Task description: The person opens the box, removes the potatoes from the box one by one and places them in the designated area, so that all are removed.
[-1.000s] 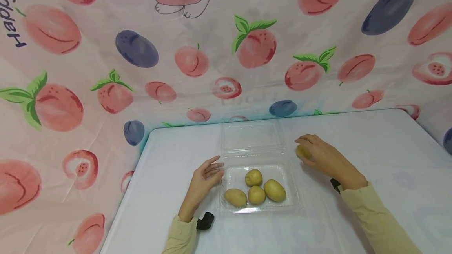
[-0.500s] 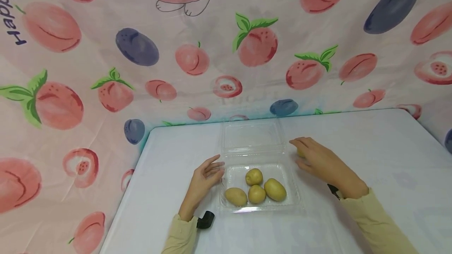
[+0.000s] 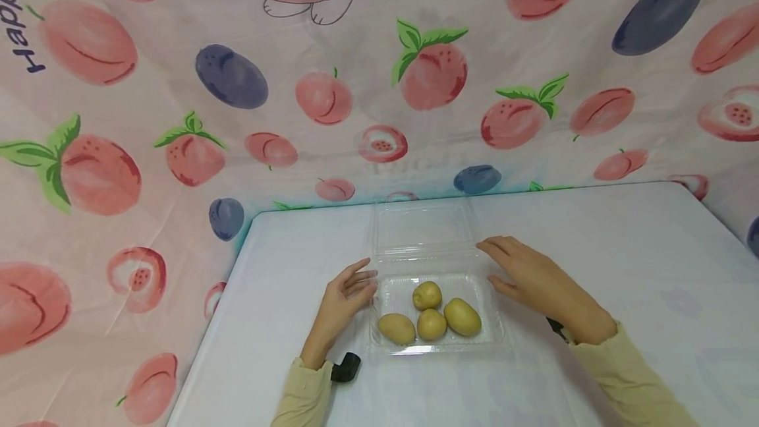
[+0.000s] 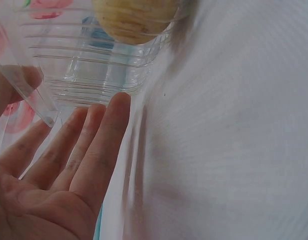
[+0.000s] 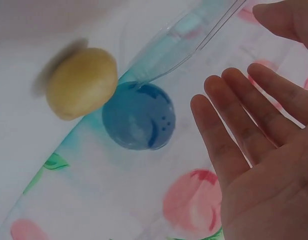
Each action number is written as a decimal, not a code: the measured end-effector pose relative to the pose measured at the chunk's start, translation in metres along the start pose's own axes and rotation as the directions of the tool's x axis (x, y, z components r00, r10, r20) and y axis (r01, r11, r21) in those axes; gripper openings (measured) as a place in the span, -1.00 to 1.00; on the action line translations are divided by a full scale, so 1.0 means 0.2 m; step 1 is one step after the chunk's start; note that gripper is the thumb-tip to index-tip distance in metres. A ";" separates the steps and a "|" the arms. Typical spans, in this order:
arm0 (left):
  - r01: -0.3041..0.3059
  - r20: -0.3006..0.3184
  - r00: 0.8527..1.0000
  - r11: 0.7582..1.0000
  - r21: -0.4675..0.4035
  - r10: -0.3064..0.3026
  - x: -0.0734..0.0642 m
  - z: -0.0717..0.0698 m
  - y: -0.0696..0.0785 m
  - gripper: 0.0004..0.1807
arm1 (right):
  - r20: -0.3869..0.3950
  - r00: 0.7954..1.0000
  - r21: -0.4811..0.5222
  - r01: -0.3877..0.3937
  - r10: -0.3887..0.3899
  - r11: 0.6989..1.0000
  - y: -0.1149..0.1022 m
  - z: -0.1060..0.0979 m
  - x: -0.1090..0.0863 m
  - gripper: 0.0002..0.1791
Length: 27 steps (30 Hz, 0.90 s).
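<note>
Several yellow potatoes (image 3: 462,317) lie in the base of a clear plastic clamshell box (image 3: 439,350), whose lid (image 3: 423,229) is folded back behind it. My left hand (image 3: 340,305) is at the box's left side. In the left wrist view its fingers (image 4: 101,145) are straight beside the ribbed wall, and the thumb is up at the rim. My right hand (image 3: 530,275) is at the box's right side, fingers extended and holding nothing. A loose potato (image 5: 82,84) sits on the white table in the right wrist view, apart from the fingers; the right hand hides it in the head view.
The white-covered table (image 3: 664,269) extends to the right of the box. A fruit-patterned cloth (image 3: 267,71) hangs behind and to the left of it. Black camera mounts (image 3: 346,368) are worn at both wrists.
My right hand has moved left toward the box. The loose potato, seen earlier under its fingers, is now out of sight in the head view. The left hand has stayed put.
</note>
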<state>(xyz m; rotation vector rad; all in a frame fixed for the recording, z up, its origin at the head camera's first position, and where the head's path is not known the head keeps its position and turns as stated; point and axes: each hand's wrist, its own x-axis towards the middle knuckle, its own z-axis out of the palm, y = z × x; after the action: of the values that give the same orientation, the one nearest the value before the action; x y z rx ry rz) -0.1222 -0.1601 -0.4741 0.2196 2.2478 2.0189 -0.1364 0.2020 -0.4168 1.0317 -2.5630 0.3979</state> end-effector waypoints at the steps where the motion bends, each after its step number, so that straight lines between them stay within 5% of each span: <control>1: 0.000 0.000 1.000 1.000 0.001 0.000 0.00 0.00 0.00 -0.39 | 0.003 1.000 0.000 0.001 -0.001 1.000 -0.01 0.00 0.00 -0.36; 27: -0.002 0.000 1.000 1.000 0.003 0.002 0.00 0.00 0.01 -0.38 | 0.067 0.992 0.038 0.109 -0.111 0.993 -0.14 0.07 0.02 -0.40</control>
<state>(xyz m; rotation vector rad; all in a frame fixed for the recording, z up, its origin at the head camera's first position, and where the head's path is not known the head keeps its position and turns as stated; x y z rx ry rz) -0.1220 -0.1600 -0.4729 0.2214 2.2520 2.0162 -0.1222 0.1752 -0.4247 1.2131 -2.5530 0.3839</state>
